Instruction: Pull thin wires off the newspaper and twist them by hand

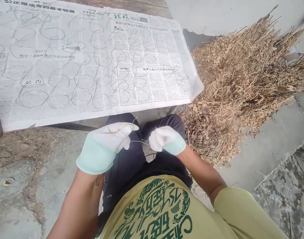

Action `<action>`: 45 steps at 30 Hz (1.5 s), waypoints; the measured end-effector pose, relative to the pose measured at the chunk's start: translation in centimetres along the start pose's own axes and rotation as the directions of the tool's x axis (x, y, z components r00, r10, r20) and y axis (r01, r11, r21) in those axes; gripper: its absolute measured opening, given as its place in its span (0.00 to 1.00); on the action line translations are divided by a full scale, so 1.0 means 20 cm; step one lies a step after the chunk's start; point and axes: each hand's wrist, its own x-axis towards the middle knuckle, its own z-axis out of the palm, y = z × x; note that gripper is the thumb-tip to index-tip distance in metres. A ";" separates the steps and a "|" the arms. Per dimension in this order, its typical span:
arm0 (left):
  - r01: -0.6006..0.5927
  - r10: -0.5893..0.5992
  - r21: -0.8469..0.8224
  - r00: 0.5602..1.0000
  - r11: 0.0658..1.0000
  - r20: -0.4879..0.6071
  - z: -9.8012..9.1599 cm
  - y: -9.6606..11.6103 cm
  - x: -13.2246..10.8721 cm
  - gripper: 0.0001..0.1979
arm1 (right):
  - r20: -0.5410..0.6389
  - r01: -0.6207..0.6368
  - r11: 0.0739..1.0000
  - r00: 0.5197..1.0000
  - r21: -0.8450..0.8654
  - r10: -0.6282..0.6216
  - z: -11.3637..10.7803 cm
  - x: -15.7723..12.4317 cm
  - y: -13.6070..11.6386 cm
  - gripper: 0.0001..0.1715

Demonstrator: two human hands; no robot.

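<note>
Both hands wear white gloves with pale green cuffs and are held over my lap, just below the table's near edge. A thin wire (140, 141) runs between them. My left hand (112, 136) is closed in a pinch on it, and a short end sticks up past the fingertips. My right hand (164, 138) is curled shut around the other part of the wire, with a tip showing above the fingers. On the newspaper (97, 117) ahead lie several bent wire loops (32, 99) in rows.
A wooden table (152, 6) lies under the newspaper. To the right is a large heap of dry stalks (241, 73) against a pale wall (216, 15). Cracked concrete floor (59, 172) stretches at the left, with a small yellowish ring-like object (8, 181) on it.
</note>
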 end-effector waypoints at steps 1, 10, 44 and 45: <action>0.000 0.000 -0.005 1.000 1.000 0.008 0.00 0.00 0.00 0.14 | 0.001 -0.004 1.000 1.000 0.009 0.004 0.00 0.00 0.01 0.29; 0.045 -0.048 0.058 0.998 0.997 0.050 0.01 0.01 -0.02 0.13 | 0.035 -0.078 0.995 0.997 0.054 0.076 -0.02 -0.02 0.05 0.33; 0.223 -0.220 -0.008 0.967 0.975 0.125 0.13 -0.01 -0.01 0.17 | -0.296 -0.179 0.980 0.944 -0.082 0.148 0.10 -0.09 0.06 0.27; 0.205 -0.199 -0.032 0.971 0.978 0.131 0.13 -0.02 -0.01 0.18 | -0.319 -0.162 0.982 0.940 -0.093 0.125 0.09 -0.09 0.06 0.26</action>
